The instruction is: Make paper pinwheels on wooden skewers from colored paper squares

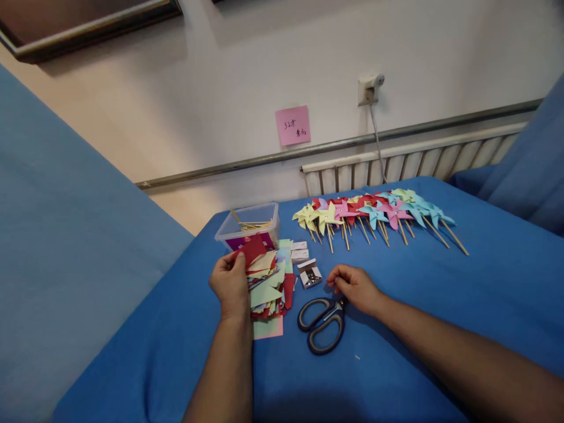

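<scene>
My left hand [230,283] pinches a red paper piece [252,249] lifted from a messy pile of coloured paper squares [269,289] on the blue table [440,294]. My right hand [353,288] rests with curled fingers on the table, touching the blades of black-handled scissors [321,323] that lie flat. A small open box of pins [310,274] sits between the two hands, just left of my right hand.
A clear plastic tub [252,225] with wooden sticks stands behind the paper pile. A row of several finished paper pinwheels [374,215] lies at the table's far side. Two small white boxes [299,250] lie near the tub. Blue fabric [53,247] hangs left.
</scene>
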A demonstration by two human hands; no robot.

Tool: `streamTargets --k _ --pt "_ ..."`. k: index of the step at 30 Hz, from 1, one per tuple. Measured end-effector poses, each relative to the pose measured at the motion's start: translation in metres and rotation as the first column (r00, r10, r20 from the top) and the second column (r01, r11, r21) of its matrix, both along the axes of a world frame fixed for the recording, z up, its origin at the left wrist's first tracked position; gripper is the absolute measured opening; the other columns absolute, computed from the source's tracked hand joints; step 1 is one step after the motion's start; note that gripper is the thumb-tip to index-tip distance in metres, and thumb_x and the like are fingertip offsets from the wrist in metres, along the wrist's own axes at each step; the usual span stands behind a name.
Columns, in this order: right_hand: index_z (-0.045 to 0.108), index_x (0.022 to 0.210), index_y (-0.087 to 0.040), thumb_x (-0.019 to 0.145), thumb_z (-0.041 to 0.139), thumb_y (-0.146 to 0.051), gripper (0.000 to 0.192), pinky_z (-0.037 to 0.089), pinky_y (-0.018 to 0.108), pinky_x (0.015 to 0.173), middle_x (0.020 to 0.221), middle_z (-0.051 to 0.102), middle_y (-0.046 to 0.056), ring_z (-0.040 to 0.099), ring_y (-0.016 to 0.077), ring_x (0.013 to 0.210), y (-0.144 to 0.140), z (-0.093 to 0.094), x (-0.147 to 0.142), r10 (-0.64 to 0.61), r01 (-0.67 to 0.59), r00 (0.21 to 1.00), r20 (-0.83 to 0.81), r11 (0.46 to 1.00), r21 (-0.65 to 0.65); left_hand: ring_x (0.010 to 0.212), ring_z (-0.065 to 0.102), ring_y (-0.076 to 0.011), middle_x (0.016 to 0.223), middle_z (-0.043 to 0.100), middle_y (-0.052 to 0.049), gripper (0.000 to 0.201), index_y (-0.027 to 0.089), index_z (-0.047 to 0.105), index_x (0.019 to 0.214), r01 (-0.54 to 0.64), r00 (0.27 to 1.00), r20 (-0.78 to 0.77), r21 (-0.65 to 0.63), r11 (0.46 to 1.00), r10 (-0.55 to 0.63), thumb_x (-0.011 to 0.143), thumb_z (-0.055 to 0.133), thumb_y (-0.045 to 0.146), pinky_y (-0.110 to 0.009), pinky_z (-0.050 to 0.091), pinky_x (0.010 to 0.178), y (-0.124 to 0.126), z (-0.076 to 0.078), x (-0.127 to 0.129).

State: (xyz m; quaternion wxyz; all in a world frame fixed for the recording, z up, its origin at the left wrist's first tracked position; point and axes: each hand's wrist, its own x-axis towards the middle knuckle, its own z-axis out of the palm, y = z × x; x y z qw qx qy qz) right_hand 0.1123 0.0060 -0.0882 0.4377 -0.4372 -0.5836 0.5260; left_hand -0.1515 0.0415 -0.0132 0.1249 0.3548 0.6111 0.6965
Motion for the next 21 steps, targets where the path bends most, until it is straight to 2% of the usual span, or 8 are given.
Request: streamTargets --k 4,6,8,10,12,14,17,21 --pt "0.062 0.083 -0.019 0.080 0.046 -0.024 0.017 0.045 0.026 0.060 0.077 0.066 0.002 0.059 0.0130 0.062 -0.001 0.002 -0.001 -0.059 0.056 0.998 0.030 0.995 0.080 0.058 0.055 -0.0085 0.066 0.057 0.005 0.027 0.014 0.058 0.087 -0.136 0.986 0.124 0.255 0.957 0.107 0.068 0.068 0.030 -0.023 0.046 0.062 -0.002 0.012 0.005" --pt "0.063 0.089 -0.019 0.083 0.049 -0.027 0.017 0.046 0.028 0.063 0.078 0.066 0.002 0.060 0.0147 0.066 -0.003 0.008 0.000 -0.155 0.149 0.987 0.031 0.977 0.150 0.055 0.055 -0.0078 0.063 0.055 0.007 0.027 0.015 0.056 0.091 -0.123 0.982 0.173 0.306 0.944 0.072 0.070 0.067 0.028 -0.023 0.047 0.061 -0.007 0.021 0.017" --pt "0.063 0.096 -0.020 0.084 0.052 -0.033 0.020 0.046 0.029 0.065 0.079 0.066 0.003 0.061 0.0160 0.069 -0.006 0.015 0.001 -0.204 0.203 0.979 -0.012 0.961 0.187 0.056 0.057 -0.0085 0.063 0.057 0.007 0.028 0.016 0.054 0.092 -0.018 0.969 0.239 0.331 0.944 -0.065 0.070 0.068 0.027 -0.024 0.049 0.063 -0.015 0.030 0.036" --pt "0.062 0.104 -0.020 0.084 0.055 -0.040 0.029 0.047 0.030 0.066 0.088 0.068 0.005 0.061 0.0158 0.070 -0.008 0.024 0.004 -0.165 0.182 0.980 -0.109 0.970 0.163 0.061 0.062 -0.0104 0.071 0.064 0.003 0.031 0.016 0.054 0.093 0.167 0.919 0.297 0.308 0.937 -0.261 0.069 0.071 0.027 -0.026 0.051 0.065 -0.023 0.035 0.060" --pt "0.060 0.111 -0.020 0.083 0.057 -0.045 0.038 0.048 0.030 0.065 0.100 0.067 0.007 0.062 0.0149 0.070 -0.008 0.031 0.007 -0.106 0.138 0.967 -0.234 0.983 0.122 0.065 0.065 -0.0123 0.079 0.068 -0.002 0.034 0.016 0.056 0.092 0.372 0.818 0.378 0.227 0.900 -0.434 0.066 0.074 0.027 -0.026 0.052 0.067 -0.029 0.035 0.085" --pt "0.059 0.114 -0.020 0.081 0.059 -0.049 0.044 0.047 0.028 0.062 0.100 0.067 0.007 0.061 0.0143 0.069 -0.005 0.036 0.010 -0.090 0.125 0.942 -0.325 0.988 0.088 0.066 0.066 -0.0150 0.079 0.069 -0.004 0.037 0.015 0.057 0.093 0.549 0.703 0.456 0.142 0.824 -0.546 0.063 0.077 0.027 -0.028 0.053 0.065 -0.032 0.031 0.107" --pt "0.062 0.106 -0.018 0.076 0.066 -0.050 0.043 0.044 0.026 0.058 0.086 0.067 0.004 0.059 0.0140 0.066 0.002 0.037 0.014 -0.116 0.133 0.916 -0.384 0.991 0.017 0.063 0.066 -0.0169 0.074 0.069 -0.004 0.037 0.015 0.059 0.089 0.701 0.598 0.522 0.027 0.712 -0.609 0.062 0.078 0.030 -0.029 0.053 0.061 -0.032 0.021 0.124" --pt "0.065 0.083 -0.016 0.067 0.074 -0.051 0.039 0.046 0.028 0.062 0.075 0.067 0.001 0.058 0.0149 0.064 0.011 0.030 0.013 -0.126 0.104 0.920 -0.371 0.991 -0.079 0.062 0.065 -0.0149 0.075 0.070 -0.004 0.033 0.015 0.060 0.087 0.758 0.559 0.542 -0.028 0.651 -0.627 0.066 0.076 0.036 -0.026 0.051 0.061 -0.033 0.009 0.125"
